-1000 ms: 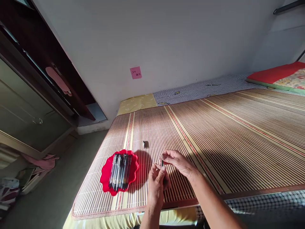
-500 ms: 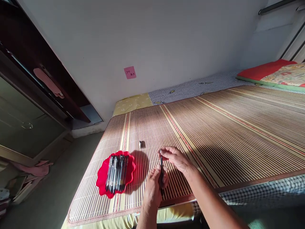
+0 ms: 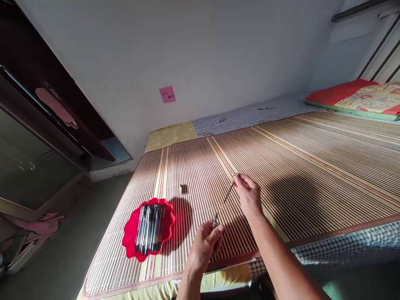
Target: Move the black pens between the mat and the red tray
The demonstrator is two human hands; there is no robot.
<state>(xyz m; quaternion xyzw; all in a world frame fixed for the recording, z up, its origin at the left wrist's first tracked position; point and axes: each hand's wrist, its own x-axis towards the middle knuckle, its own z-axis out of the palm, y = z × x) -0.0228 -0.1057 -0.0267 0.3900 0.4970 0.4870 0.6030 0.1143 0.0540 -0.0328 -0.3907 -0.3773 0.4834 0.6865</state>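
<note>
My left hand (image 3: pixel 203 243) is closed around a pen barrel (image 3: pixel 215 221), most of it hidden by the fingers. My right hand (image 3: pixel 250 196) pinches the upper end of a thin dark ink refill (image 3: pixel 229 193). The refill slants from those fingertips down to the top of the barrel. On the mat beyond my left hand lies a small black and clear pen cap (image 3: pixel 182 189). To the left, a red scalloped plate (image 3: pixel 127 233) holds several clear pens with black caps (image 3: pixel 150 229), side by side.
A striped bamboo mat (image 3: pixel 193 166) covers the bed. A folded red and floral quilt (image 3: pixel 350 98) lies at the far right. Behind the bed rises a white wall with a pink note (image 3: pixel 168 94). Floor (image 3: pixel 109 204) and a dark door frame are at the left.
My right hand has moved up and to the right, drawing the refill out of the barrel. My left hand stays low, gripping the barrel. The view has shifted slightly.
</note>
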